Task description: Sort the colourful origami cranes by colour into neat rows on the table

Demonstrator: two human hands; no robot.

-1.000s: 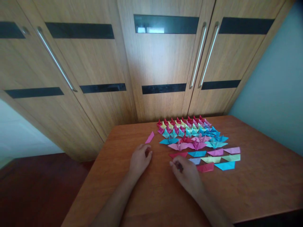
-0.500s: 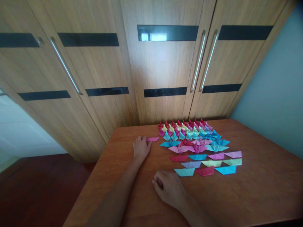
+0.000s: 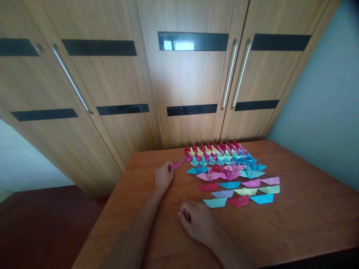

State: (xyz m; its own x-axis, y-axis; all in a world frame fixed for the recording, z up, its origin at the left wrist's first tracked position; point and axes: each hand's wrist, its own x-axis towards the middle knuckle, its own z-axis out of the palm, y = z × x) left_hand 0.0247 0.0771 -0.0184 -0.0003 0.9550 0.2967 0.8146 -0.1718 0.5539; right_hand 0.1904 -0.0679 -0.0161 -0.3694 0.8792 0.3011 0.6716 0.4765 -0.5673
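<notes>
Between the thumb and fingers of my left hand [image 3: 163, 178] is a narrow pink origami piece [image 3: 178, 164], tilted up with its pointed end toward the right. My right hand [image 3: 198, 222] rests curled on the table [image 3: 134, 243], its fingers closed and nothing showing in them. Just beyond it lies a flat mint origami piece [image 3: 214, 203]. Similar flat-folded pieces, such as a dark red one [image 3: 238, 201] and a bright blue one [image 3: 262, 198], lie in staggered rows to the right.
Behind the flat pieces stand several rows of origami cranes with spread wings, among them a blue crane [image 3: 198, 170] and a pink crane [image 3: 209, 176]. A wooden wardrobe [image 3: 185, 82] with metal handles rises at the table's back edge. A pale wall [image 3: 316, 97] is at the right.
My left hand has closed on the pink piece and raised it from lying flat to a tilt. My right hand stays curled in place. The view has shifted slightly.
</notes>
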